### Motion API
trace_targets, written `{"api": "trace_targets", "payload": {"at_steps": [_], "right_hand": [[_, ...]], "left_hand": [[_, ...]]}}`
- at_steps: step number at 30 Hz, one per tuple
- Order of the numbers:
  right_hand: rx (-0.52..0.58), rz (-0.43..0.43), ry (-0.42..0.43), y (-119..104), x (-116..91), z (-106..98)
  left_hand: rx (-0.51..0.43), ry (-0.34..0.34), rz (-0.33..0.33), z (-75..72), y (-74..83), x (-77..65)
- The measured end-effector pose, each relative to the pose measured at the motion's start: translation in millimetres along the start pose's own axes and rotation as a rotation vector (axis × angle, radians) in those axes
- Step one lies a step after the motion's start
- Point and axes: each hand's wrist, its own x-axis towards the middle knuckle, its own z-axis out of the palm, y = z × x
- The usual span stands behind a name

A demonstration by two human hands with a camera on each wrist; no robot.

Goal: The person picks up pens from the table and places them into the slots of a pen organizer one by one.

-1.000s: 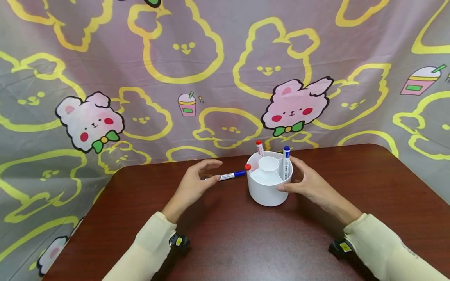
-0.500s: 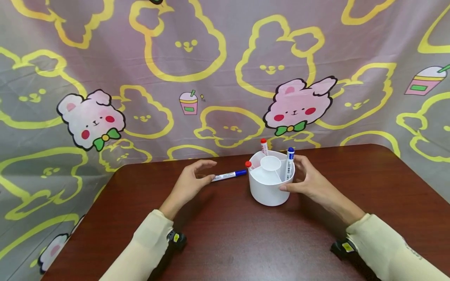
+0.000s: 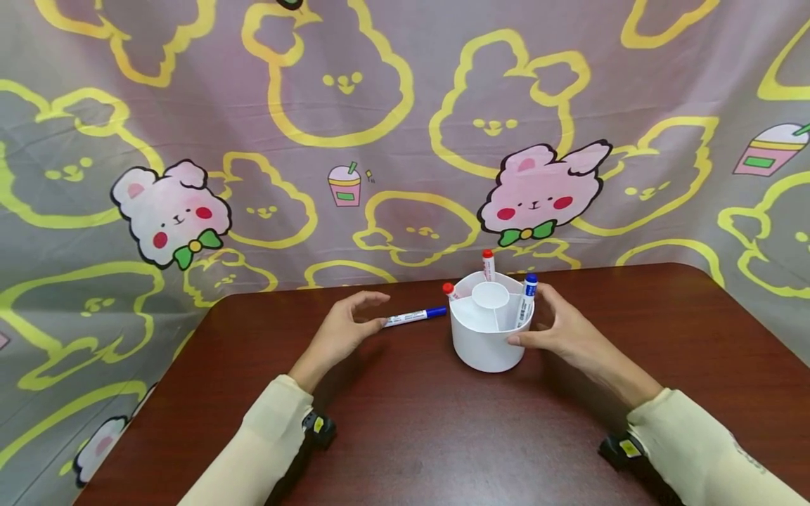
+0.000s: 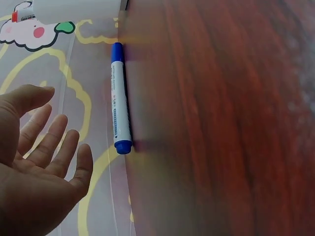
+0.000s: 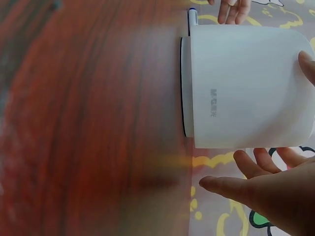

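A white round desk organizer (image 3: 486, 349) stands on the table, with a round cup in its middle and dividers around it. Two red-capped markers (image 3: 489, 266) and one blue-capped marker (image 3: 528, 299) stand in its outer compartments. My right hand (image 3: 572, 336) holds the organizer's right side, thumb at the front rim and fingers round behind. A white marker with a blue cap (image 3: 413, 318) lies on the table to the left. Beside its near end is my left hand (image 3: 342, 330), fingers loosely bent, apart from the marker in the left wrist view.
The dark red-brown wooden table (image 3: 430, 443) has rounded far corners. Right behind its far edge hangs a cloth (image 3: 405, 161) printed with cartoon figures. Both wrists carry small black devices on straps (image 3: 319, 429).
The organizer has turned clockwise as seen from above, its markers shifting round with it. My left hand has drawn slightly left, uncovering more of the lying marker.
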Motion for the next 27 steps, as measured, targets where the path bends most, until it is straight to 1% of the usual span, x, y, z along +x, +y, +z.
{"api": "trace_targets", "payload": {"at_steps": [6, 15, 20, 27], "right_hand": [[0.03, -0.015, 0.011, 1.1, -1.8, 0.2], [0.04, -0.018, 0.01, 0.4, -3.0, 0.7], [0.034, -0.018, 0.011, 0.4, -3.2, 0.7], [0.04, -0.008, 0.011, 1.5, -2.1, 0.1]], "left_hand": [[-0.001, -0.018, -0.039, 1.2, -2.1, 1.1], [0.002, -0.077, -0.083, 9.2, -10.2, 9.6], [0.009, -0.085, -0.085, 11.4, -10.8, 13.7], [0.042, -0.095, -0.117, 13.5, -14.6, 16.1]]}}
